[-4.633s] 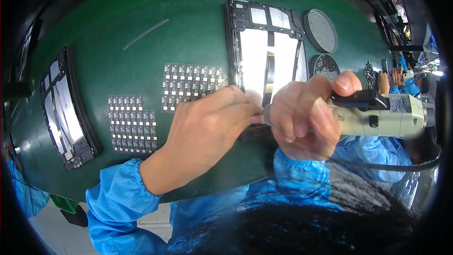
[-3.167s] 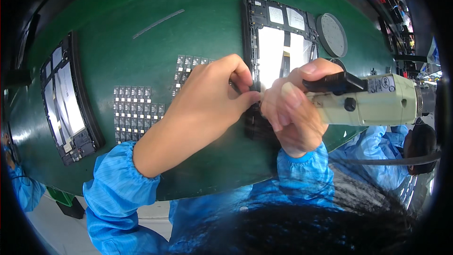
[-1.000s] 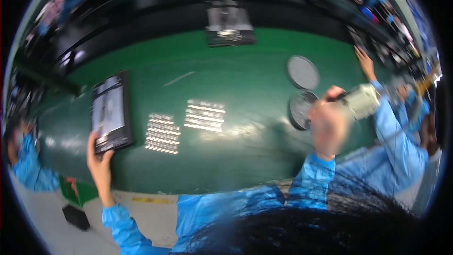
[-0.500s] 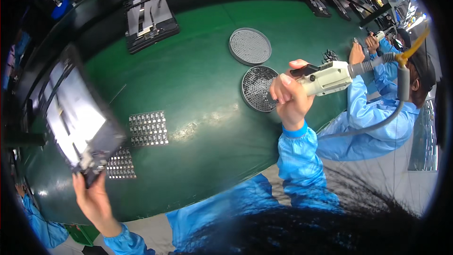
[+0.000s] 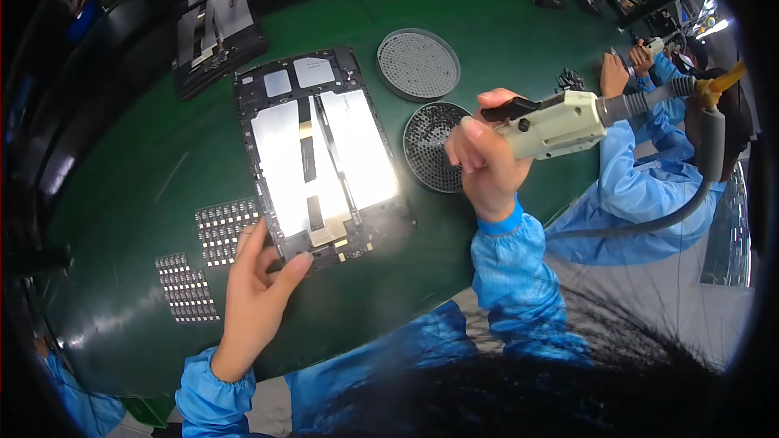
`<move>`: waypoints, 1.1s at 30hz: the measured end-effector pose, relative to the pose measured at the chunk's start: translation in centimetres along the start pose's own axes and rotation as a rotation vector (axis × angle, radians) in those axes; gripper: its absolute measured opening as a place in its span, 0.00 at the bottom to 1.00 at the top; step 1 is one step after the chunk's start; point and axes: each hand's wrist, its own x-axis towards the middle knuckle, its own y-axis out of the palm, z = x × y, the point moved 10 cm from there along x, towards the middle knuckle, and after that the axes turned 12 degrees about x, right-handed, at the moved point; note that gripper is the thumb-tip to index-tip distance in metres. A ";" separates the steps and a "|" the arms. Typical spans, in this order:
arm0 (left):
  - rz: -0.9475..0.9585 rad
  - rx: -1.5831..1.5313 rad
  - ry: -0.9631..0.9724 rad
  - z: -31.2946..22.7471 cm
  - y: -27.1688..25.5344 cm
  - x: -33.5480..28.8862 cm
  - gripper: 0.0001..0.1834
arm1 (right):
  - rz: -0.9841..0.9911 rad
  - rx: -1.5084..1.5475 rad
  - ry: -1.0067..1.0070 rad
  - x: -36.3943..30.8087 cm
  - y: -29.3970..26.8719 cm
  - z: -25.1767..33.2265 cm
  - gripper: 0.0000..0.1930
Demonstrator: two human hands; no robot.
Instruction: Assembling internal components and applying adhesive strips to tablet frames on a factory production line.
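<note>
Silver and black, the tablet unit (image 5: 324,164) lies open over the table (image 5: 122,276), panels (image 5: 276,164) and ribbons (image 5: 309,164) in place, no cover; from here I judge it part-built; my left hand (image 5: 258,296) grips its near-left corner; my right hand (image 5: 491,166), closed round a power screwdriver (image 5: 561,124), blocks part of a screw dish (image 5: 422,170); board sheets (image 5: 227,231) crowd the unit's left.

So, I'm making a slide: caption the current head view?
Left hand grips an open tablet-like device; right hand holds a pale power tool.
</note>
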 end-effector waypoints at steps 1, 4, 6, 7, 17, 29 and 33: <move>-0.072 0.117 0.039 0.3 -0.9 -0.1 0.33 | 0.017 0.010 0.008 0.0 0.1 -0.3 0.15; -0.120 0.437 0.080 -0.6 -2.5 0.0 0.31 | 0.024 0.048 0.025 -0.1 0.9 -0.6 0.14; -0.170 0.438 0.091 -1.1 -3.4 0.1 0.28 | 0.000 0.027 0.031 -0.1 0.6 -0.9 0.15; -0.177 0.479 0.146 -1.4 -4.1 0.1 0.26 | -0.017 0.014 0.037 -0.1 0.5 -1.1 0.15; -0.201 1.066 0.365 -3.9 -10.3 1.7 0.34 | 0.017 -0.015 0.066 0.2 0.8 -1.7 0.10; -0.123 0.903 0.242 -2.7 -11.6 1.0 0.37 | 0.208 0.409 -0.089 1.3 6.1 2.5 0.18; -0.150 1.084 0.470 -4.3 -7.3 2.2 0.33 | 0.219 0.433 -0.070 1.3 10.8 2.1 0.16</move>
